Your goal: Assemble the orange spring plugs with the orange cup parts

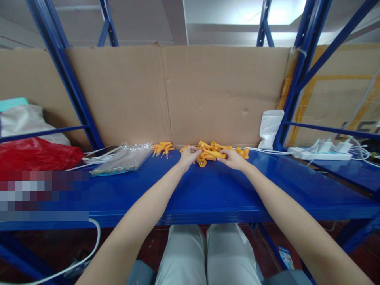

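Orange pieces (211, 153) heaped on the blue counter (208, 196), toward its back edge, right in front of the seated person. Left hand (189, 156) at the heap's left side, fingers curled and partly closed; whether they have hold of a piece, I cannot tell. Right hand (233, 160) at the heap's right: thumb and fingers slightly parted, either side of a long piece's end. Touching, apparently; firmness of grip unclear from here.

Handling, my guess: moulded plastic, light, stiff, rather smooth, not fragile. Best pinched round the narrow shaft; the flared ends would roll. Pieces overlap, so neighbours may snag or shift.

Around: a small orange cluster (162, 148) with metal coils, just left, then a clear plastic bag (126, 159). A white pouch (270, 130) stands far right; white cable runs along the back toward a power strip (322, 154). Cardboard (222, 93) closes off reach behind; the front approach is unobstructed.
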Motion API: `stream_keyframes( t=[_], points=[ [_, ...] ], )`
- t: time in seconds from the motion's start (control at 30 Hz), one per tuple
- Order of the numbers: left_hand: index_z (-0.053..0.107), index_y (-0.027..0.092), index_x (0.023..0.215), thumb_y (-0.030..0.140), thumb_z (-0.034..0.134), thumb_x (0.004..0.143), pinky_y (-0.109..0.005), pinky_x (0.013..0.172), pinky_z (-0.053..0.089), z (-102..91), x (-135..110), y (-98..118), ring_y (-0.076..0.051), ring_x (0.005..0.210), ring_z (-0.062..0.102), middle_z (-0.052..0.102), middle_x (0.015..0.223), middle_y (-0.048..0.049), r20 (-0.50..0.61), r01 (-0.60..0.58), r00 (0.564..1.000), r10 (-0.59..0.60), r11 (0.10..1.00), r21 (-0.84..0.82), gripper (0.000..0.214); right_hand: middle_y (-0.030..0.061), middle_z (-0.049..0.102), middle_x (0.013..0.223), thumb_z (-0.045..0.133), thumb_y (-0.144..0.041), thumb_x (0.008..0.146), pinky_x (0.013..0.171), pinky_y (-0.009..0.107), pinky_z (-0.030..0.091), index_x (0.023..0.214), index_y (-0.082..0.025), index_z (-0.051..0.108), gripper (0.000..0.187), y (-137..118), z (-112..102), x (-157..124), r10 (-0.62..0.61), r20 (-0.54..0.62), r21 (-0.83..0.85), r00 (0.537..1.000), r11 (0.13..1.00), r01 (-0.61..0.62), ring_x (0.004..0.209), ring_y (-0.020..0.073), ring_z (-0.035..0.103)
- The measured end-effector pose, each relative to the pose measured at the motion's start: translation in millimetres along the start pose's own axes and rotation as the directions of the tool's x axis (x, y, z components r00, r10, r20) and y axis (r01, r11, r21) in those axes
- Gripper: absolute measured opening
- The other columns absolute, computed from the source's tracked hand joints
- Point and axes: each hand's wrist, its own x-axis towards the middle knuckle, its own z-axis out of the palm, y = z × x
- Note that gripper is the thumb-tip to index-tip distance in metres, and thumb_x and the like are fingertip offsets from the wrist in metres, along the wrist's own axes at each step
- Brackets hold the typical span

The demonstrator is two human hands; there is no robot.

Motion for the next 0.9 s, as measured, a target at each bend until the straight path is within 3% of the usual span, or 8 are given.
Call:
stream_keyframes(
  t=[0.07,0.17,0.27,0.4,0.53,0.63,0.9],
  points=[
    [0.069,0.015,0.085,0.015,0.074,0.079,-0.022,0.069,0.052,-2.1,3,-3,-0.014,0.079,0.069,0.075,0.094,-0.0073,0.001,-0.128,0.992,0.128,0.99,0.065,0.008,0.0096,0.075,0.101,0.066,-0.02,0.084,0.089,0.035,0.05,0.103,-0.015,0.073,0.021,1,0,0,-0.004,0.015,-0.004,1.0,1.0,0.004,0.094,0.0223,0.069],
    [0.071,0.017,0.084,0.014,0.068,0.082,-0.029,0.088,0.052,-4.8,4,-5,-0.017,0.09,0.069,0.076,0.093,-0.0066,0.092,-0.269,0.962,0.257,0.95,0.161,0.004,0.0113,0.075,0.104,0.065,-0.019,0.086,0.089,0.035,0.05,0.106,-0.013,0.072,0.023,1,0,-1,0.003,0.035,-0.002,0.999,1.0,-0.003,0.096,0.0225,0.069],
    [0.071,0.018,0.088,0.017,0.067,0.083,-0.033,0.096,0.049,-7.3,6,-5,-0.02,0.097,0.068,0.075,0.098,-0.0076,0.166,-0.394,0.918,0.361,0.876,0.278,0.006,0.0122,0.074,0.107,0.064,-0.018,0.086,0.09,0.035,0.05,0.109,-0.013,0.071,0.025,2,0,-1,0.016,0.038,0.001,0.999,1.0,-0.016,0.097,0.0227,0.069],
    [0.069,0.019,0.089,0.023,0.063,0.088,-0.036,0.099,0.046,-9.6,8,-6,-0.024,0.103,0.064,0.071,0.099,-0.0089,0.259,-0.534,0.845,0.467,0.713,0.455,0.007,0.0128,0.074,0.108,0.065,-0.018,0.086,0.09,0.036,0.051,0.112,-0.013,0.07,0.028,6,3,0,0.012,0.031,0.018,0.999,1.0,-0.013,0.098,0.023,0.069],
    [0.062,0.019,0.087,0.024,0.052,0.095,-0.035,0.094,0.046,-9.7,6,-7,-0.024,0.099,0.063,0.069,0.095,-0.0081,0.319,-0.575,0.812,0.49,0.576,0.581,0.014,0.0128,0.074,0.106,0.065,-0.02,0.086,0.09,0.038,0.051,0.11,-0.013,0.07,0.025,12,7,3,-0.033,0.023,0.042,0.999,0.999,0.032,0.097,0.0237,0.068],
    [0.057,0.019,0.083,0.023,0.046,0.097,-0.035,0.088,0.047,-9.0,5,-6,-0.023,0.093,0.063,0.068,0.092,-0.0085,0.334,-0.574,0.81,0.481,0.535,0.62,0.018,0.0121,0.074,0.106,0.064,-0.023,0.087,0.09,0.039,0.051,0.107,-0.015,0.071,0.023,13,9,5,-0.071,0.017,0.054,0.997,0.996,0.07,0.097,0.0243,0.068],
    [0.048,0.02,0.074,0.024,0.05,0.096,-0.03,0.08,0.045,-7.6,4,-5,-0.02,0.084,0.062,0.063,0.082,-0.0042,0.286,-0.542,0.836,0.468,0.625,0.562,0.022,0.0134,0.074,0.11,0.062,-0.023,0.089,0.091,0.042,0.051,0.108,-0.015,0.071,0.023,8,6,4,-0.092,0.011,0.039,0.996,0.995,0.092,0.101,0.0261,0.068]
  ],
)
